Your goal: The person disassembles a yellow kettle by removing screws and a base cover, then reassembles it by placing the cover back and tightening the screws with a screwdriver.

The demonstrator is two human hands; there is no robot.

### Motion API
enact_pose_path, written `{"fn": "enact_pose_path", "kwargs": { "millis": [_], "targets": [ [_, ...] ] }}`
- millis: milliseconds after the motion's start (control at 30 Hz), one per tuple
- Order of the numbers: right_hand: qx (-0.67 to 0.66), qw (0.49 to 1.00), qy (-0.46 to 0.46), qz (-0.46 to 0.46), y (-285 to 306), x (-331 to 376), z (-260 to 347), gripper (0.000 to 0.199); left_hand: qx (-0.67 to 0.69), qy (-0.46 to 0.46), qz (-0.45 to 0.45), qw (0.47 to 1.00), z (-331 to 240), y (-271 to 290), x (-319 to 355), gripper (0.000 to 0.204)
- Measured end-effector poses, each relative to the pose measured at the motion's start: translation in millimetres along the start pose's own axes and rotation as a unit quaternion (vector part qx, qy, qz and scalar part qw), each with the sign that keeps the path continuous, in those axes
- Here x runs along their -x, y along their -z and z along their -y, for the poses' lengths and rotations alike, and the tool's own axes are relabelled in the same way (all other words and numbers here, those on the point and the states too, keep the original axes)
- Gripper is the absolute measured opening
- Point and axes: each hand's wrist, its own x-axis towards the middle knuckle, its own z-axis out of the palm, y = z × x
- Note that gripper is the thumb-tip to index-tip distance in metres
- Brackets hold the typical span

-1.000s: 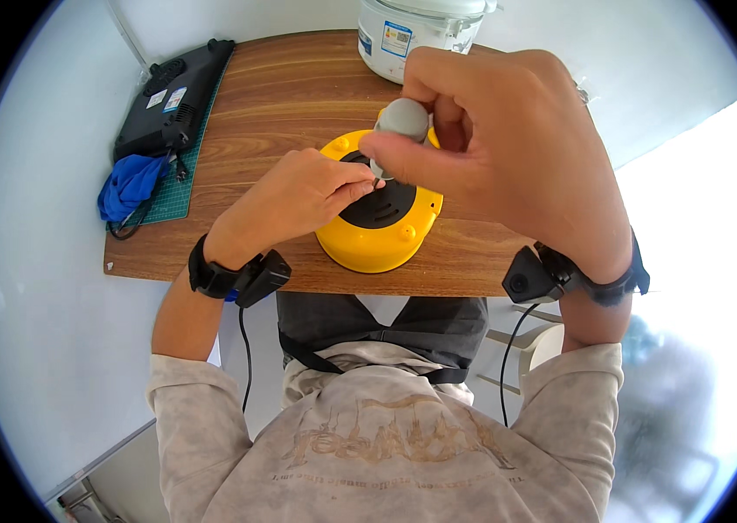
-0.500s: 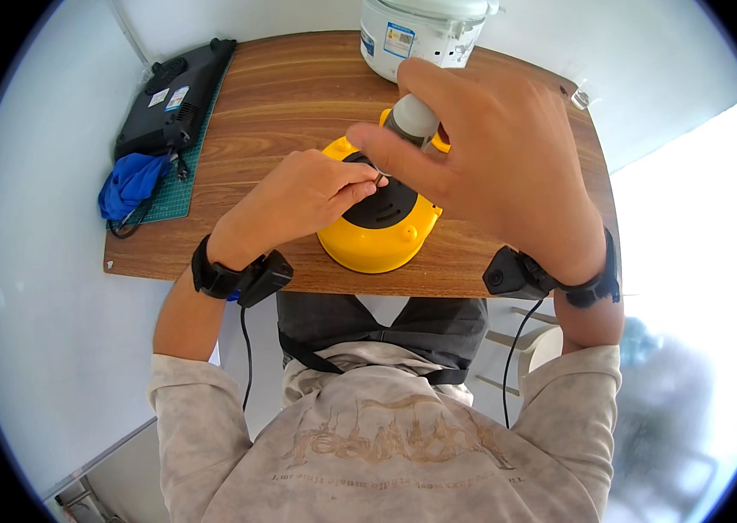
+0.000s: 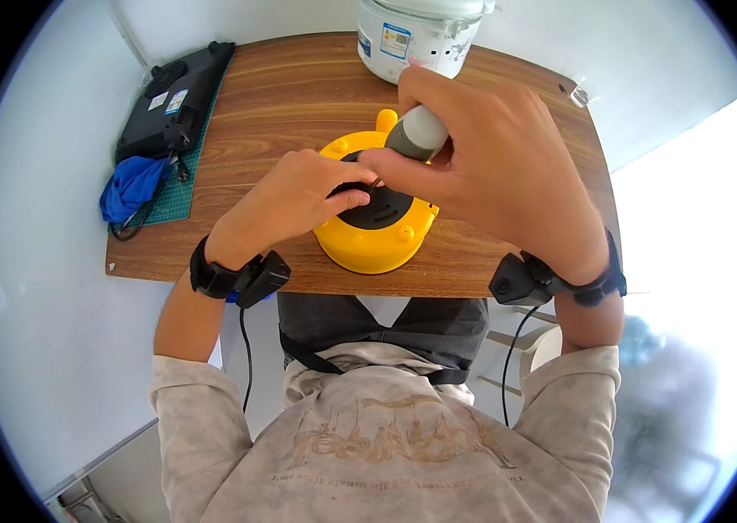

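Note:
A round yellow casing (image 3: 374,253) with a black slotted centre (image 3: 386,212) lies on the table in front of me. Small yellow knobs stand out of its rim. My right hand (image 3: 499,166) is wrapped round the grey handle of a screwdriver (image 3: 416,133), tilted over the casing. Its thin shaft points down at the black centre; the very tip is hard to make out by my fingers. Over the casing's left side, my left hand (image 3: 294,196) has thumb and index finger apart, the index fingertip close to the shaft. Nothing shows between them.
At the table's back stands a white rice cooker (image 3: 416,44). On the left a black appliance (image 3: 172,105) and a blue cloth (image 3: 133,186) lie on a green cutting mat (image 3: 178,199), with a cable beside them. The wooden table (image 3: 272,96) ends just before my lap.
My left thumb and index finger have parted from their pinch near the screwdriver's shaft. The screwdriver's handle now leans more to the right and sits slightly lower in view.

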Motion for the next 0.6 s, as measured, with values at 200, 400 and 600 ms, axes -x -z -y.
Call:
{"fn": "enact_pose_path", "kwargs": {
  "millis": [200,400,600],
  "targets": [
    [0.029,0.999,-0.018,-0.004,-4.2,-3.5,5.4,0.050,0.051,0.000,-0.057,0.997,7.3,-10.5,-1.8,0.021],
    [-0.147,0.988,0.016,-0.049,1.6,-2.6,8.5,0.040,-0.033,-0.057,-0.042,0.997,12.2,-10.8,-3.0,0.016],
    [-0.180,0.971,0.120,-0.103,-8.9,-7.8,-3.3,0.032,0.020,-0.065,-0.101,0.993,23.4,-22.5,-3.3,0.015]
  ]
}}
